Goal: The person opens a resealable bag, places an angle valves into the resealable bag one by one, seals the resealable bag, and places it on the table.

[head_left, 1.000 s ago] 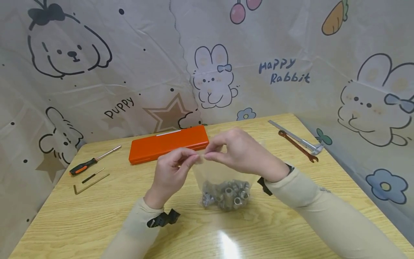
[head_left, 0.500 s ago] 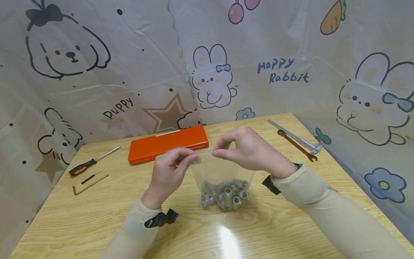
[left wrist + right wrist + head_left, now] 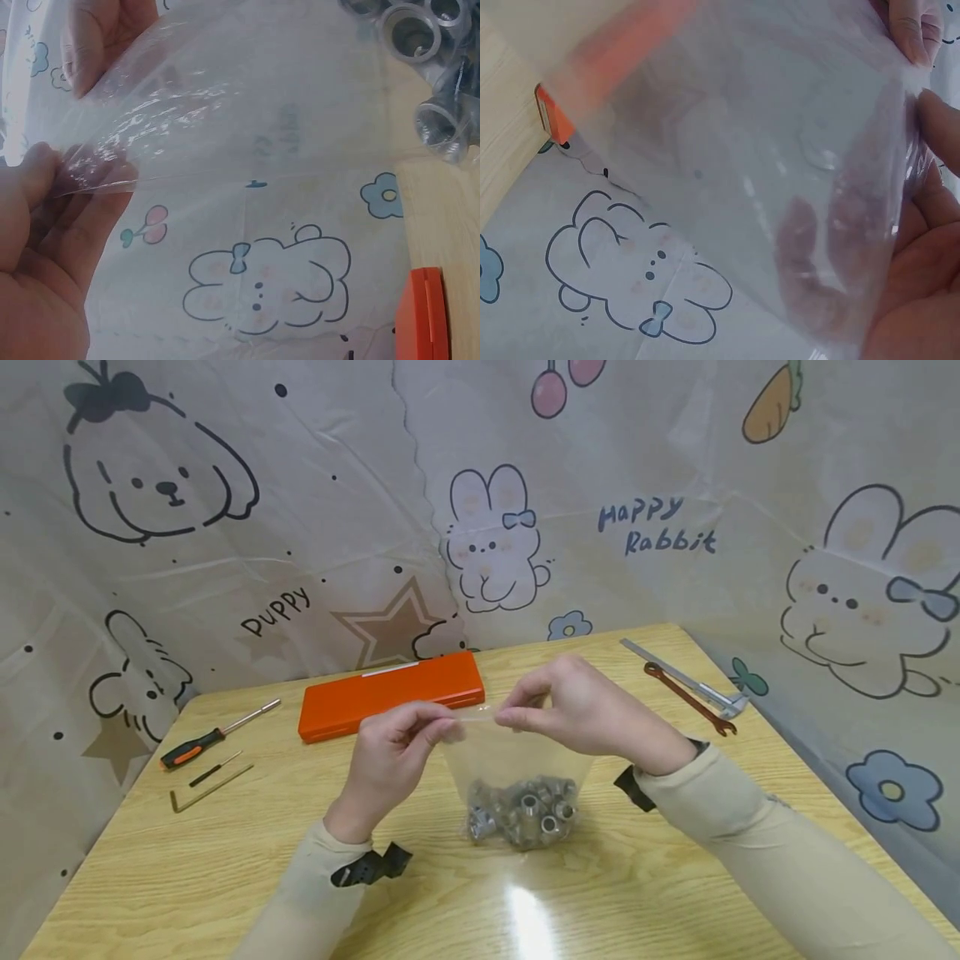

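A clear plastic bag (image 3: 517, 756) stands upright on the table, its top edge up between both hands. Several metal pipe-like fittings (image 3: 529, 806) lie in a heap at its bottom; some show round open ends in the left wrist view. My left hand (image 3: 393, 764) pinches the bag's top left corner between thumb and fingers. Along the same top edge, a little to the right, my right hand (image 3: 573, 706) pinches the plastic with thumb and forefinger. In the right wrist view the right hand's other fingers (image 3: 802, 240) show blurred through the film.
An orange case (image 3: 390, 693) lies behind the hands. To the left are a screwdriver (image 3: 217, 735), a thin small driver (image 3: 216, 768) and a hex key (image 3: 213, 787). A caliper (image 3: 690, 681) and a brown wrench (image 3: 686, 697) lie at the back right. Printed cloth (image 3: 337, 527) hangs behind the table.
My right hand has slid rightward along the bag's top edge, away from the left hand, mostly in the first half second. The left hand and the fittings stay nearly in place.
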The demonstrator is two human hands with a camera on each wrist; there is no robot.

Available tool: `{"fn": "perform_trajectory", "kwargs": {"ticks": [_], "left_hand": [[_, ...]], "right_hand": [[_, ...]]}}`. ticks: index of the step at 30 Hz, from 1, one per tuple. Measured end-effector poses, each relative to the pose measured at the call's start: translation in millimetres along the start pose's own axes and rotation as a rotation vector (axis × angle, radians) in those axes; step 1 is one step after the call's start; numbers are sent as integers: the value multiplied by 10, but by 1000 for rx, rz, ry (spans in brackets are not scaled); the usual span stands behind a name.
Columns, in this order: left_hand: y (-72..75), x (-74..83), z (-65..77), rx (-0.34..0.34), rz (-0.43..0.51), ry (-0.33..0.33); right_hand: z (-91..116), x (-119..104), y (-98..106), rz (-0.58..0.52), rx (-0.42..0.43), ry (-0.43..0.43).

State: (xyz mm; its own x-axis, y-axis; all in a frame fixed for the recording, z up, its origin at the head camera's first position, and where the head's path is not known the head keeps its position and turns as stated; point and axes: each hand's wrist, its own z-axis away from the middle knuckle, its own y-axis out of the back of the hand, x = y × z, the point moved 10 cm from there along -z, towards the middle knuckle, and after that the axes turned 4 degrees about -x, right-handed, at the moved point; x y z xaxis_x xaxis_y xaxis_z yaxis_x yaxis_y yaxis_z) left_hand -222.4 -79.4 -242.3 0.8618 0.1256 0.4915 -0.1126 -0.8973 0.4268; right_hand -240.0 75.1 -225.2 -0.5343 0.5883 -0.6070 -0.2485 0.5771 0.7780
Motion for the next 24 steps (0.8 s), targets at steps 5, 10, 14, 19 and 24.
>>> {"fn": "perform_trajectory", "kwargs": {"ticks": [5,10,14,19,24], "left_hand": [[5,-41,6,-35,10,72],[6,-43,9,-60,-10,105],[5,-22,5,-69,-23,125],[-3,45,-8,-77,-38,109],[50,28,-9,-44,-55,127]], "right_hand": [[0,26,-9,-16,-7,-47],[7,51,-15,-40,-14,-89],[22,55,-13,-51,-2,-116],[80,-112,72,90,140,-11],[157,-221,107,229,186,97]]}}
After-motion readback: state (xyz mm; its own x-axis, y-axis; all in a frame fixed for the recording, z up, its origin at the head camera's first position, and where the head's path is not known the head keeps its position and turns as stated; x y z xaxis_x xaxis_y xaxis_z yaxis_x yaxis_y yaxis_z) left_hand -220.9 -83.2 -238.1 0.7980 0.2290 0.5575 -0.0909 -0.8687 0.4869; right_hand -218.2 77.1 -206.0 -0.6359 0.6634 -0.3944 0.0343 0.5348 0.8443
